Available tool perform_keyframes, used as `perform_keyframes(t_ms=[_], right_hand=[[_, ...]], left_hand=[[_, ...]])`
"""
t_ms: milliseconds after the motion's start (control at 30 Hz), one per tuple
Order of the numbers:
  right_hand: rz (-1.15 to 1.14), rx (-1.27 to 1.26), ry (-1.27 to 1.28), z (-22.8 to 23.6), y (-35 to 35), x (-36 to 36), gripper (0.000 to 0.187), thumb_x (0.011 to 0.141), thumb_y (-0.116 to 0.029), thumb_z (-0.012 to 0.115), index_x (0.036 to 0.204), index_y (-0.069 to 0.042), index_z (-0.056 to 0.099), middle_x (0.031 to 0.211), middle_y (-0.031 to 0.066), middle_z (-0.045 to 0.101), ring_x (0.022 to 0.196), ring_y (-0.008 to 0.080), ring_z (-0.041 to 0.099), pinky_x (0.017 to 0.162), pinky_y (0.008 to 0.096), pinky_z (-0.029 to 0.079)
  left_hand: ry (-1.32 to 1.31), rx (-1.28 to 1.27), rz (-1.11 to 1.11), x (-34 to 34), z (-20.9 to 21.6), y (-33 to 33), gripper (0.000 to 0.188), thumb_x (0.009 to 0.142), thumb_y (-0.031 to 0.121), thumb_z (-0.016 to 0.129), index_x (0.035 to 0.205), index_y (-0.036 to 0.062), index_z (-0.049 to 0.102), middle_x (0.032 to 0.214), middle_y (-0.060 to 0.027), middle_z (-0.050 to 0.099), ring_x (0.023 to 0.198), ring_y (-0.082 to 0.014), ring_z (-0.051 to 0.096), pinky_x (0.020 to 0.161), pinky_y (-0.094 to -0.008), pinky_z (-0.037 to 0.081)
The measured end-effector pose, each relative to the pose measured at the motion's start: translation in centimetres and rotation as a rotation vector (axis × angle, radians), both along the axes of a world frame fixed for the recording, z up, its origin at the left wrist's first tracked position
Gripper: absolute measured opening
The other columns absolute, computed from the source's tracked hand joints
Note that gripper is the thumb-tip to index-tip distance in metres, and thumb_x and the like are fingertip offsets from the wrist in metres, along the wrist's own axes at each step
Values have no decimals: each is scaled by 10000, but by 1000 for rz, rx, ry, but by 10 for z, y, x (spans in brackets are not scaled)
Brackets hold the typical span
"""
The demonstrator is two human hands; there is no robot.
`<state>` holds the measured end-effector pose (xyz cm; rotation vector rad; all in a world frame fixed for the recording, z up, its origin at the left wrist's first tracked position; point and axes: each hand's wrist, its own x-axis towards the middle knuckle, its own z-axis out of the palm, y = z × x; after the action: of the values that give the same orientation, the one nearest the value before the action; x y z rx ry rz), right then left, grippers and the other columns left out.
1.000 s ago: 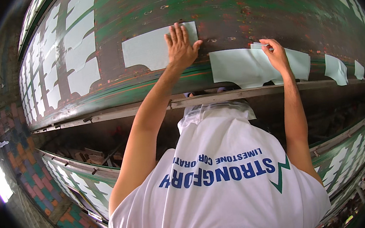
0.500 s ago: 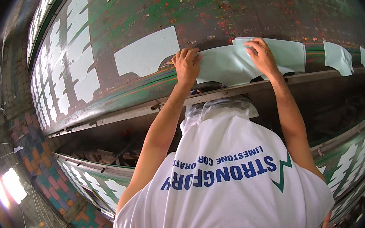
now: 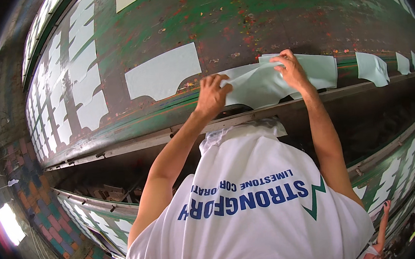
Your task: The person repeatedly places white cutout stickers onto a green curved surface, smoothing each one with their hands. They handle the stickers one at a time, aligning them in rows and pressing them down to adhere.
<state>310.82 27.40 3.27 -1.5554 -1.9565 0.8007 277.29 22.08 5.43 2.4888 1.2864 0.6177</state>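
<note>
I stand at a long table with a pale cut fabric panel (image 3: 250,84) in front of me, wrinkled and slightly raised. At its left end, my left hand (image 3: 213,95) has curled fingers closed at the panel's corner. My right hand (image 3: 291,72) bends its fingers at the panel's far edge, where creases run away from it. Just what each fingertip pinches is hard to make out. Under the panel's right side lies a second pale panel (image 3: 320,70), whose far edge shows behind my right hand. The near edges hang toward the table's front rail.
Another cut panel (image 3: 165,74) lies flat to the left, with rows of panels (image 3: 85,76) farther left. More panels (image 3: 372,68) line the edge on the right. A metal rail (image 3: 154,140) runs along the table front. A co-worker's arm (image 3: 382,225) shows at lower right.
The view has shifted, so the table sits lower in the picture. My left hand has come slightly toward me; my right hand has moved slightly away. A co-worker's arm has come further into view.
</note>
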Motion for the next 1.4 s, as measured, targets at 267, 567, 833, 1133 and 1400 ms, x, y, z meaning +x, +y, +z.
perform_keyframes(t_ms=[267, 567, 833, 1133, 1400], right_hand=[[176, -341, -153, 90, 33, 38, 95, 917, -107, 767, 973, -93, 690, 1297, 64, 609, 1306, 288, 532, 1066, 427, 459], [657, -305, 321, 96, 69, -144, 244, 753, 139, 666, 793, -85, 755, 1554, 74, 554, 1459, 308, 478, 1163, 422, 429], [833, -649, -62, 58, 98, -258, 257, 846, 93, 660, 972, -59, 824, 1070, 124, 730, 1000, 274, 703, 884, 393, 563], [242, -383, 41, 23, 134, -248, 158, 942, -114, 745, 1077, -78, 820, 956, 80, 789, 807, 148, 690, 748, 320, 538], [9, -138, 30, -6, 185, -278, 254, 918, -192, 728, 1144, -100, 799, 716, 47, 679, 632, 117, 588, 646, 325, 484]], left_hand=[[-713, -590, -47, 3, 80, -9, 277, 930, -51, 677, 1184, 43, 619, 1057, -137, 723, 936, -286, 724, 816, -423, 569], [-958, -696, 50, -108, 98, 27, 155, 855, -49, 565, 935, 29, 673, 983, -64, 578, 913, -166, 533, 766, -310, 410], [-1024, -517, 406, -263, 58, 55, 132, 827, -44, 595, 911, 4, 683, 976, -18, 586, 875, -103, 540, 772, -251, 410], [-743, -370, 865, -319, -16, 107, 152, 923, 112, 791, 1027, 7, 758, 869, -12, 702, 776, -81, 612, 724, -270, 512], [-439, 16, 843, -331, -35, 163, 178, 972, 148, 740, 1106, 39, 782, 1010, -105, 758, 864, -211, 725, 824, -318, 567]])
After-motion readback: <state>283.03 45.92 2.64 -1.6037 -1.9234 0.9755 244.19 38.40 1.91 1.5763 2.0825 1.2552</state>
